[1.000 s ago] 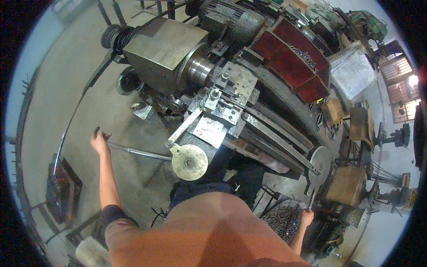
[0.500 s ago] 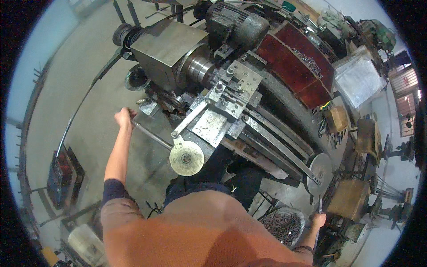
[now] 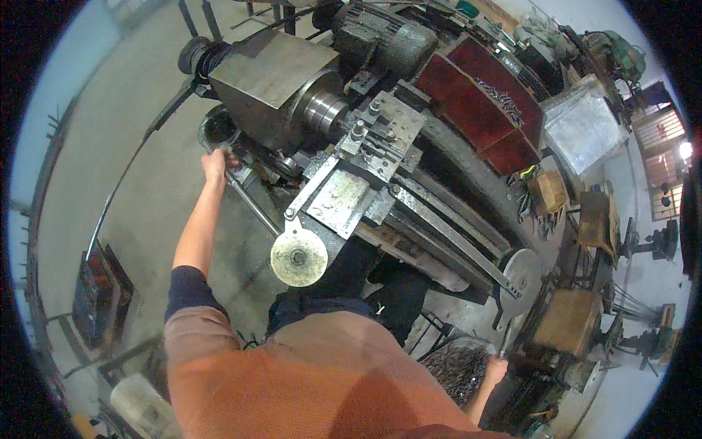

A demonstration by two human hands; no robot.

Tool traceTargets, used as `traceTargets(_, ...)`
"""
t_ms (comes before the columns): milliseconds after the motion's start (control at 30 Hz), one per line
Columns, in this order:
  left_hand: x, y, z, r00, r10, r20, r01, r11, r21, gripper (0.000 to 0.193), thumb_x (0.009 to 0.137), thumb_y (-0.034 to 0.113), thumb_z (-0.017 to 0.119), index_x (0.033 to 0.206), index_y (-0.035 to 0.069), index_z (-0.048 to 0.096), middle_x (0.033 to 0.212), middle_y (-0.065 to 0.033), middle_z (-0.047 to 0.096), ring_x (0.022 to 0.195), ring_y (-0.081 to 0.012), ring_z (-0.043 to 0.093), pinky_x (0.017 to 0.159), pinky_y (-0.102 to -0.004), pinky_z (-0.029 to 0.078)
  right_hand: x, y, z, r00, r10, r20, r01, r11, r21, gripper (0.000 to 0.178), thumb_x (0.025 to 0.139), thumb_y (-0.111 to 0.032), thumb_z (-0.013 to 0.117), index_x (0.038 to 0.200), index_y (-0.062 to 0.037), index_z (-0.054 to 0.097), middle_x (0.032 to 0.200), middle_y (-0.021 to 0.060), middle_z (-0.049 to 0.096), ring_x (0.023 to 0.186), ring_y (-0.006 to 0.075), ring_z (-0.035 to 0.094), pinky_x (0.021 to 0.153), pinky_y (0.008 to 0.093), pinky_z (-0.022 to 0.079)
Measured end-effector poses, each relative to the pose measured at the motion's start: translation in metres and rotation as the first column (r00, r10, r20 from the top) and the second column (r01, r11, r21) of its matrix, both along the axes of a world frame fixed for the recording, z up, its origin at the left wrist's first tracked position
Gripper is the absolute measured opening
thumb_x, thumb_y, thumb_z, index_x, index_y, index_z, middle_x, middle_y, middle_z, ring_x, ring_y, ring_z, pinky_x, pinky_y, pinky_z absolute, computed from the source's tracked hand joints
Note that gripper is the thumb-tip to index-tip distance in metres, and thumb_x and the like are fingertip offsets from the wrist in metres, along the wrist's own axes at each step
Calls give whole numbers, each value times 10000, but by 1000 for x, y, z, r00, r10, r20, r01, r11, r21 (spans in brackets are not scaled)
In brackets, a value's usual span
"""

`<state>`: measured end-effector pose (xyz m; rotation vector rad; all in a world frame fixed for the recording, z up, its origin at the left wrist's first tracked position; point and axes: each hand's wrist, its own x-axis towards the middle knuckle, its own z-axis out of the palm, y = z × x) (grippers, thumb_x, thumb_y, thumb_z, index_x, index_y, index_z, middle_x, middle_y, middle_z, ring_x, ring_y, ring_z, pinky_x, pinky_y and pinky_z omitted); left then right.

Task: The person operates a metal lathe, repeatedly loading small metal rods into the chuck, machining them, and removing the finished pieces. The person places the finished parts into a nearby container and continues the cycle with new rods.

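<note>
My left hand (image 3: 217,165) is closed round the end of a steel lever (image 3: 252,203) that runs to a pale round disc (image 3: 298,256) at the machine's front left. At the lower right, my right hand (image 3: 496,369) grips a second lever (image 3: 507,333), which hangs from a grey disc (image 3: 521,278). Linkage bars join both discs to the small lathe's tool slide (image 3: 387,132). Bolted tool holders sit on that slide, facing a shiny round spindle (image 3: 324,111) in the headstock (image 3: 274,69). Whether a workpiece sits in the spindle is too small to tell.
Behind the slide are a greasy electric motor (image 3: 384,36) and a red tray (image 3: 468,91) with small metal parts. Beside my right arm stands a basket of dark metal pieces (image 3: 457,369). A cardboard box (image 3: 567,322) and a clear plastic bag (image 3: 581,128) lie to the right.
My left hand has swung up and away with its lever. My right hand has moved left and slightly nearer me with the other lever. The view has shifted a little.
</note>
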<state>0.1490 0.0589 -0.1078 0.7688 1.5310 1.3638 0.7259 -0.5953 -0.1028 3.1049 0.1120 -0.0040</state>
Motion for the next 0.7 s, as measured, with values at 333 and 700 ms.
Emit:
traceTargets(333, 3, -7, 5, 996, -9, -83, 8, 1000, -17, 181, 739, 70, 499, 760, -109, 510, 610, -159, 562, 453, -236, 574, 406, -322, 479, 116, 1, 31, 983, 184, -13, -182, 955, -235, 449, 707, -455, 614, 840, -36, 519, 838, 189, 597, 804, 368, 583, 721, 480, 454)
traceTargets(700, -66, 1, -31, 979, -162, -126, 168, 985, 39, 314, 783, 247, 580, 879, -51, 563, 756, -139, 619, 695, -232, 621, 608, -324, 508, 54, 51, -8, 907, 188, 376, -230, 971, 70, 698, 667, -269, 650, 1277, -47, 394, 1283, 175, 427, 1171, 326, 415, 946, 420, 366)
